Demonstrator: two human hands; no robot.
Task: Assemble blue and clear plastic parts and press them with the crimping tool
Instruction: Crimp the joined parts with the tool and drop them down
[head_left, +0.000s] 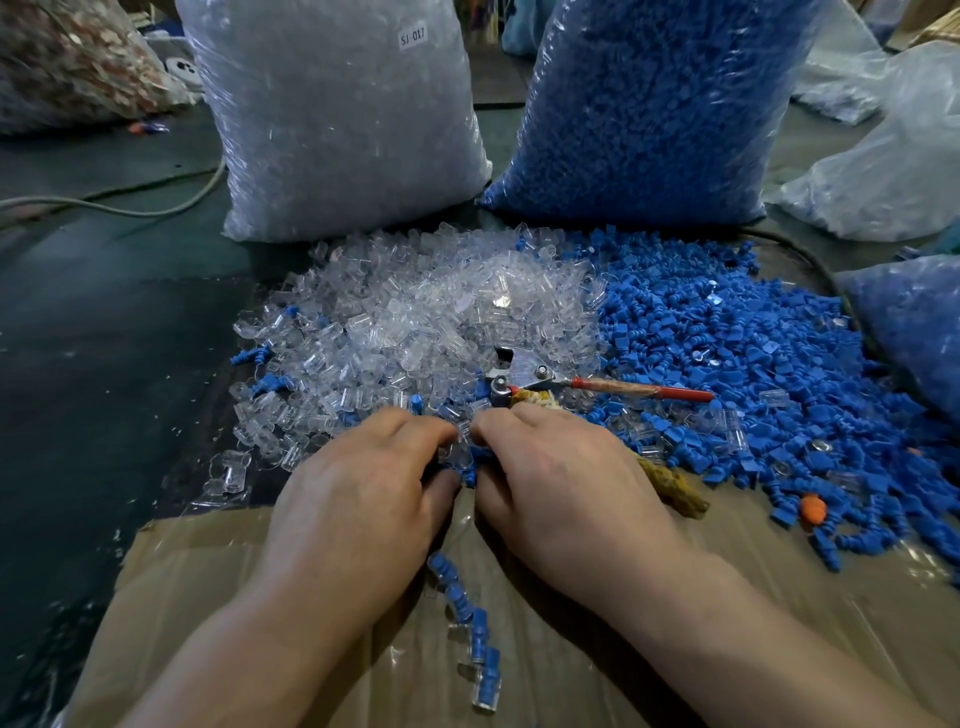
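My left hand (363, 483) and my right hand (556, 467) meet fingertip to fingertip over a small clear part and a blue part (465, 457), pinching them between them. The crimping tool (524, 376) lies just beyond my right hand; its metal head rests on the clear pile, one red handle (644, 391) points right, and its cloth-wrapped handle (675, 486) runs under my right hand. A heap of clear parts (426, 312) lies ahead and a heap of blue parts (737, 364) to the right. Several assembled blue-and-clear pieces (475, 634) lie in a row on the cardboard (260, 597) between my forearms.
A big bag of clear parts (337, 114) and a big bag of blue parts (660, 104) stand behind the heaps. More plastic bags (883, 171) sit at the right. A pale cable (130, 208) runs across the dark floor at the left. An orange piece (813, 509) lies among the blue parts.
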